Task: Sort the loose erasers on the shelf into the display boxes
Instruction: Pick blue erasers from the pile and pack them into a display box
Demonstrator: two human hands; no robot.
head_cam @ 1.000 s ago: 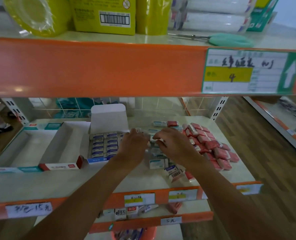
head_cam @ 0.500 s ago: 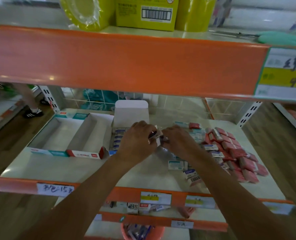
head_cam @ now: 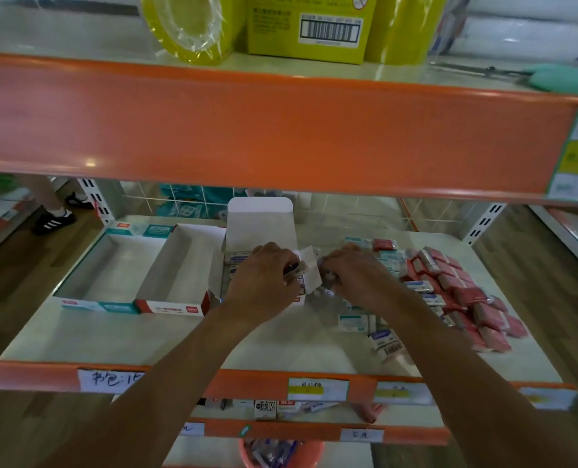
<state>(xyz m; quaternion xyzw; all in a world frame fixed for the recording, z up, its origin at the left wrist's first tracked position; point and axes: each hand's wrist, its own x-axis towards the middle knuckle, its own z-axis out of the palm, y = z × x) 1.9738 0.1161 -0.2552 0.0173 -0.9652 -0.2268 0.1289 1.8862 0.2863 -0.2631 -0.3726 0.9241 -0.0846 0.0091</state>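
Erasers [head_cam: 463,298] lie loose over the right half of the shelf [head_cam: 145,336], the largest thing in front of you, cream with an orange front rail. On its left stand three display boxes side by side. The teal box [head_cam: 98,305] and red box [head_cam: 169,309] both show bare bottoms. The open box [head_cam: 260,224], its white lid flap upright, is partly filled with blue-and-white erasers in rows, long sides running left to right. The pink pile [head_cam: 483,309] sits farthest right, with blue-white strays [head_cam: 385,339] between it and your arms. Your left hand [head_cam: 263,282] hovers right over the open box, its grip narrow, fingers curled on something small with a dark edge, most likely an eraser. Your right hand [head_cam: 358,278] meets it fingertip to fingertip just right of that box. Its fingers are curled too, but you cannot tell from here whether it holds anything. A white piece [head_cam: 309,268] stands tilted between them, eraser wrap or box flap, unclear. The box is directly beneath your left hand and the loose stock is beside your right, so the left looks best placed to set pieces down and the right to fetch.
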